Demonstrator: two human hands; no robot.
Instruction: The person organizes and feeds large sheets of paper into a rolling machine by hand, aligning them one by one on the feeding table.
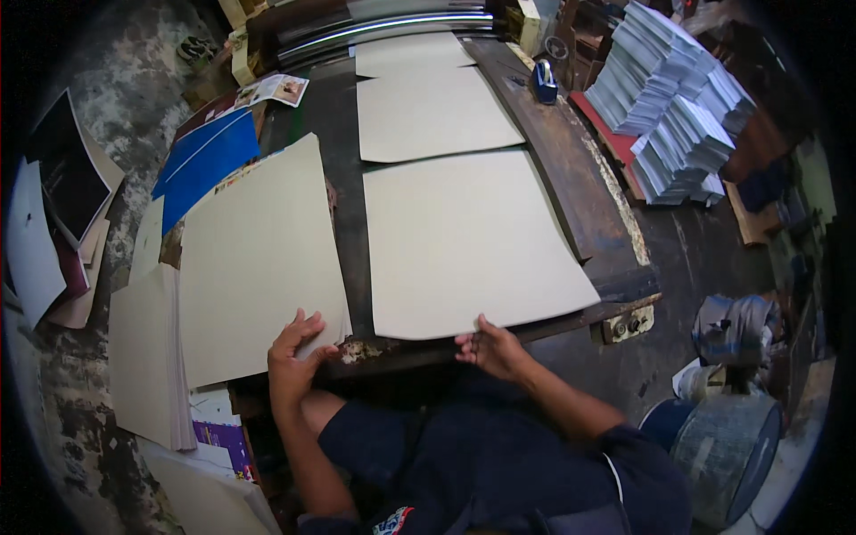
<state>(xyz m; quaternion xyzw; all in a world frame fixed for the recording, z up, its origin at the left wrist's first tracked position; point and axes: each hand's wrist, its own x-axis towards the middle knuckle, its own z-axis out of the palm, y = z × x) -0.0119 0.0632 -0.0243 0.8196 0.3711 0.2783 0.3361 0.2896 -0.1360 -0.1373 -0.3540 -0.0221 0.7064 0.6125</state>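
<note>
- The left hand lies flat on the near corner of a beige sheet that tops a stack of the same paper; its fingers are spread and open, pressing down on the sheet without closing round it
- That top sheet lies askew on the stack, its far corner reaching toward a blue sheet behind it
- The right hand is at the near edge of a second beige sheet, which lies flat on the dark worn table; the fingertips curl to the edge of the paper and touch it, though whether they pinch it I cannot tell
- This second sheet is just beside the left-hand sheet, a strip of bare table between them, and its near right corner overhangs the table's edge
- Two more beige sheets lie in a row beyond it, running away toward the machine rollers at the far end
- A blue tape dispenser stands on the table's right side
- Tall stacks of white printed sheets stand well apart to the right
- Dark and white boards lie on the floor at far left
- A round grey drum stands at lower right, by the person's right elbow
</note>
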